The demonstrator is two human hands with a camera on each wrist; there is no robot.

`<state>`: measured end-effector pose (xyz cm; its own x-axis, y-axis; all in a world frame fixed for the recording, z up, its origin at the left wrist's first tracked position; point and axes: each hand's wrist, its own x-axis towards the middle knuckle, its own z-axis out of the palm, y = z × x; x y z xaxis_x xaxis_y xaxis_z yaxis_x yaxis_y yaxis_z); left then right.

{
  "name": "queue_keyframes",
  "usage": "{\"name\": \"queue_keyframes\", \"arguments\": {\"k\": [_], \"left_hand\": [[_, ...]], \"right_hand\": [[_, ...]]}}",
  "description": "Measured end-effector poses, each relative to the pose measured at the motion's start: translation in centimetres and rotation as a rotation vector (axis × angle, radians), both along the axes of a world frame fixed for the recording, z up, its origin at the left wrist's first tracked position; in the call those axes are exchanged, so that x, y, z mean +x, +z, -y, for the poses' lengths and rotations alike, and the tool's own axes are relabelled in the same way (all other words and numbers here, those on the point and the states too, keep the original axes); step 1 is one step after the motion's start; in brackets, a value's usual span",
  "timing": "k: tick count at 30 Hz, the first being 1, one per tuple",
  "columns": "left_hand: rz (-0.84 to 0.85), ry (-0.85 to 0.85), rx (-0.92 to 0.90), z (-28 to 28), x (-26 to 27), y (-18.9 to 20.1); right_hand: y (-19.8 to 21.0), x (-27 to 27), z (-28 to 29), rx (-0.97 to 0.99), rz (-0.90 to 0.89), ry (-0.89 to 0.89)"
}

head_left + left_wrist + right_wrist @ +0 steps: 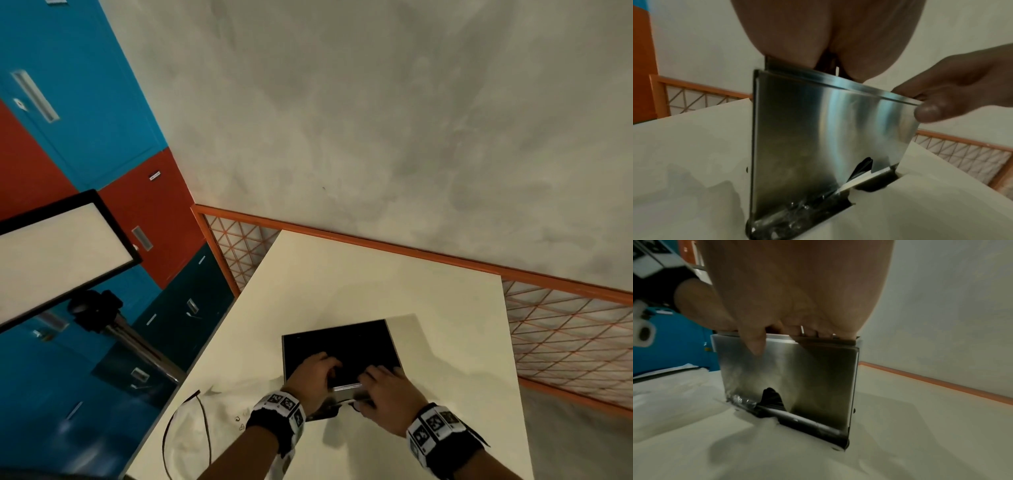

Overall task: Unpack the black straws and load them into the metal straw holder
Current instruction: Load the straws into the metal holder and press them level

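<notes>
Brushed steel: the holder (818, 138), a boxy metal case, stands upright on the white table (342, 274), close to the near edge as the head view has it. From above, its open top (337, 346) reads as a black rectangle.

Left hand (313, 375): we log it on the top rim of the holder, fingers reaching over the edge into the dark opening. Whether they curl round the rim or merely lie on it we cannot tell; the left wrist view shows only the heel of the palm.

Right hand (385, 394): on the same rim, just beside the left. Thumb (754, 344) pressed down the outer steel face, fingers (807, 331) hooked over the top edge, so the rim is pinched between them.

Straws (771, 398): black, seen through the arched cut-out low in the front panel and along the slot at the base; they lie inside the holder.

Clear plastic wrap (777, 217): crumpled at the foot of the front panel.

Also entered: a thin dark cord (186, 421) on the table to the left, an orange mesh rail (565, 329) behind the table, blue and red lockers (85, 102) to the left.
</notes>
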<state>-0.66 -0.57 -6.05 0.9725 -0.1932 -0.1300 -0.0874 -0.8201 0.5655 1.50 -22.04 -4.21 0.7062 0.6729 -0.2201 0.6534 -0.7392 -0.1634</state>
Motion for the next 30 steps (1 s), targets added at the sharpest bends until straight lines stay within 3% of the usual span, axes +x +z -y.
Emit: {"name": "queue_keyframes", "arguments": {"k": [4,11,15,18,21,26,30], "left_hand": [[0.242,-0.016,0.151,0.4,-0.1,-0.5],[-0.023,-0.105,0.35,1.0,0.1,-0.2],[-0.045,-0.076,0.396,1.3,-0.1,-0.7],[0.019,-0.074,0.362,1.4,-0.2,-0.6],[0.08,-0.102,0.381,1.6,-1.0,-0.7],[0.181,-0.088,0.43,2.1,-2.3,-1.1],[0.19,-0.001,0.4,2.7,-3.1,-1.5]], "right_hand": [[-0.4,-0.3,0.1,-0.039,0.002,0.017],[-0.1,-0.4,0.4,0.007,-0.053,0.035],[0.5,0.5,0.3,0.258,-0.163,0.007],[1.1,1.6,-1.0,0.312,-0.047,0.026],[0.8,2.6,-2.9,0.248,0.064,0.015],[-0.4,2.9,-4.4,0.057,-0.037,-0.093],[-1.3,2.0,-4.1,-0.033,0.022,-0.097]]}}
